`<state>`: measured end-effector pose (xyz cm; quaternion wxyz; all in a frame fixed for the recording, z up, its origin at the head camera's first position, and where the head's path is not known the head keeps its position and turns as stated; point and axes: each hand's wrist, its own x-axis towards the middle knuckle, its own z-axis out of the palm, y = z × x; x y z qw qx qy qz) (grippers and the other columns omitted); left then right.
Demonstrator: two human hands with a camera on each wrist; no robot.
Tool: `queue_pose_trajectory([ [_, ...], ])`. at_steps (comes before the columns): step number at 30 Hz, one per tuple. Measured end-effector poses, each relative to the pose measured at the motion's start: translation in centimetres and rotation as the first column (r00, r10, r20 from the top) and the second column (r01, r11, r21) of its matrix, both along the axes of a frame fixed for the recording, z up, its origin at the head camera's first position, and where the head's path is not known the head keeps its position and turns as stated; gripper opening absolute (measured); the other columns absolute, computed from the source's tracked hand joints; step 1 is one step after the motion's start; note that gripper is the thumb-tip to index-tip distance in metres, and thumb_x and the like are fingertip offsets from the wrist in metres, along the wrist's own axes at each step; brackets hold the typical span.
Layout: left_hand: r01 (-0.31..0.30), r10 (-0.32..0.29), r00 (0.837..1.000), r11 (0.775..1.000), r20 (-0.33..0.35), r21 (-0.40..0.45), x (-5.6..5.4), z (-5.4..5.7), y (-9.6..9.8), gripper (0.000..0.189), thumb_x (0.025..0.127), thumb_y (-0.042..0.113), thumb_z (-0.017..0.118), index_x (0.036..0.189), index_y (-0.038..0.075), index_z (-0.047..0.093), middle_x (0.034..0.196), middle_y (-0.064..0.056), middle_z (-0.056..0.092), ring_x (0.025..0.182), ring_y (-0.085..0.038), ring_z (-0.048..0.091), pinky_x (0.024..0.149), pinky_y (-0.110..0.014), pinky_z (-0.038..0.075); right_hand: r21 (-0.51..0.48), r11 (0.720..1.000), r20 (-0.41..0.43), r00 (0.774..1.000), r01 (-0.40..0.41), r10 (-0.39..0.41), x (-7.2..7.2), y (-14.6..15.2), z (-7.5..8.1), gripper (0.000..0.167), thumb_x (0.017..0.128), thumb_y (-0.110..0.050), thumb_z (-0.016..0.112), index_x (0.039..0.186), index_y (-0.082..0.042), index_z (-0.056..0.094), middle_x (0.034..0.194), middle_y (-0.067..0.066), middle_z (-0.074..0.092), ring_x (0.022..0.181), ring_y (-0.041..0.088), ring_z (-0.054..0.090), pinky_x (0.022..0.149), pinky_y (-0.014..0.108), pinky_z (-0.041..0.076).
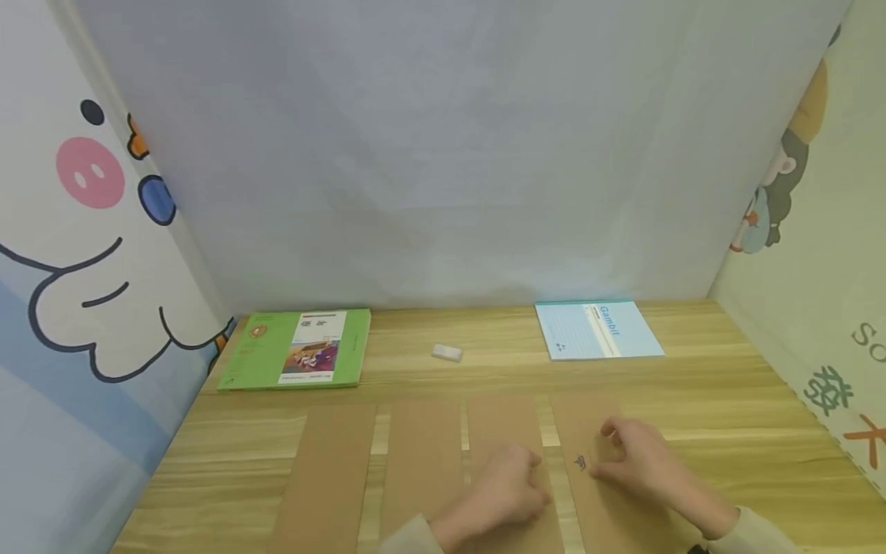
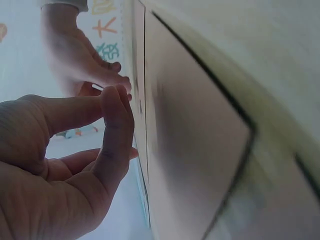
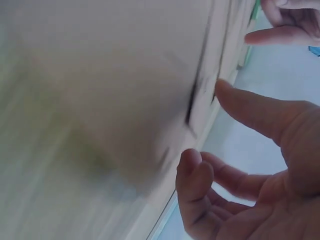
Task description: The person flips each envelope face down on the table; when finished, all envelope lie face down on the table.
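Observation:
My left hand (image 1: 508,485) hovers over the third brown cardboard strip (image 1: 504,431) from the left, its fingers curled. In the left wrist view its thumb and a bent finger (image 2: 117,117) meet at the tips, and nothing shows between them. My right hand (image 1: 640,465) is over the rightmost cardboard strip (image 1: 581,415), thumb and fingers apart with nothing seen between them. Beside its thumb, a small dark spiky thing (image 1: 580,462) sits on that strip, too small to identify. In the right wrist view the right thumb (image 3: 255,107) stands apart from the bent fingers (image 3: 195,185).
Two more cardboard strips (image 1: 332,462) lie to the left, side by side on the wooden table (image 1: 747,431). Behind them are a green book (image 1: 263,354), a white eraser-like block (image 1: 447,352) and a light blue notebook (image 1: 588,331). Curtains (image 1: 450,154) enclose the back and sides.

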<state>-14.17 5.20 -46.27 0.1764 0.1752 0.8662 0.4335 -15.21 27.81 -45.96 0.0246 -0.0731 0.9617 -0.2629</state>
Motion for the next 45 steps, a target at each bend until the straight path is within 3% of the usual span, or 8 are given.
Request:
queue_pose_trajectory([
  [6,0.024,-0.034,0.996,0.992,-0.083,-0.123,0.4,0.0,1.9,0.021,0.069,0.005,0.081,0.087,0.002,0.070,0.047,0.005,0.049,0.034,-0.006,0.036,0.033,-0.017,0.033,0.023,0.998,0.010,0.998,0.058,-0.058,0.3,1.6,-0.3,0.056,0.064,-0.029,0.087,0.098,0.006,0.058,0.089,0.012,0.060,0.082,0.027,0.058,0.069,0.044,0.051],
  [9,0.034,-0.043,0.997,0.990,-0.060,-0.139,0.5,0.1,2.3,0.015,0.069,0.005,0.081,0.074,0.006,0.067,0.052,0.004,0.050,0.036,-0.006,0.041,0.035,-0.017,0.037,0.044,0.997,0.023,0.998,0.062,-0.063,0.4,2.0,-0.4,0.056,0.065,-0.030,0.087,0.096,0.007,0.059,0.087,0.011,0.060,0.080,0.026,0.058,0.068,0.044,0.051],
  [14,0.071,-0.074,0.997,0.990,-0.015,-0.119,0.4,0.1,2.8,0.016,0.071,0.001,0.078,0.070,0.008,0.064,0.049,0.004,0.051,0.034,-0.006,0.046,0.035,-0.016,0.040,0.057,0.995,0.053,0.995,0.086,-0.089,0.6,2.7,-0.3,0.056,0.064,-0.030,0.088,0.093,0.008,0.060,0.084,0.011,0.060,0.075,0.022,0.057,0.065,0.041,0.051],
  [18,0.097,-0.101,0.995,0.987,-0.025,-0.125,0.2,0.0,3.1,0.016,0.071,-0.003,0.075,0.067,0.008,0.064,0.043,0.005,0.046,0.030,-0.004,0.038,0.032,-0.015,0.037,0.047,0.992,0.098,0.987,0.119,-0.123,0.6,2.9,0.0,0.060,0.062,-0.029,0.089,0.095,0.011,0.060,0.087,0.016,0.063,0.076,0.024,0.059,0.064,0.041,0.053],
  [23,0.089,-0.098,0.994,0.983,-0.044,-0.160,0.0,-0.1,3.6,0.017,0.067,-0.007,0.068,0.062,0.007,0.060,0.037,0.005,0.041,0.028,-0.004,0.028,0.029,-0.015,0.030,0.052,0.990,0.117,0.983,0.134,-0.139,0.6,3.2,0.3,0.064,0.059,-0.028,0.090,0.097,0.014,0.061,0.086,0.018,0.064,0.074,0.024,0.060,0.063,0.040,0.053],
  [32,0.060,-0.070,0.995,0.987,-0.069,-0.147,-0.3,-0.4,4.3,0.017,0.068,-0.007,0.069,0.064,0.006,0.058,0.035,0.004,0.044,0.026,-0.005,0.036,0.028,-0.016,0.031,0.063,0.989,0.118,0.983,0.136,-0.143,0.6,3.7,0.2,0.063,0.056,-0.027,0.091,0.095,0.013,0.062,0.082,0.013,0.063,0.069,0.020,0.058,0.060,0.038,0.052],
  [39,0.078,-0.086,0.994,0.992,-0.071,-0.102,-0.3,-0.4,4.3,0.022,0.065,-0.009,0.067,0.060,0.010,0.056,0.039,0.006,0.036,0.028,-0.004,0.031,0.027,-0.018,0.026,0.053,0.989,0.155,0.978,0.136,-0.142,0.5,3.5,0.6,0.065,0.056,-0.025,0.091,0.098,0.015,0.061,0.086,0.017,0.065,0.077,0.029,0.062,0.067,0.044,0.054],
  [45,0.109,-0.115,0.992,0.990,-0.061,-0.092,-0.3,-0.4,4.5,0.022,0.065,-0.010,0.066,0.061,0.009,0.057,0.038,0.006,0.039,0.028,-0.005,0.036,0.027,-0.018,0.032,0.023,0.989,0.196,0.970,0.143,-0.145,0.3,3.6,0.7,0.068,0.057,-0.025,0.091,0.102,0.016,0.060,0.090,0.018,0.066,0.083,0.034,0.063,0.071,0.046,0.053],
])
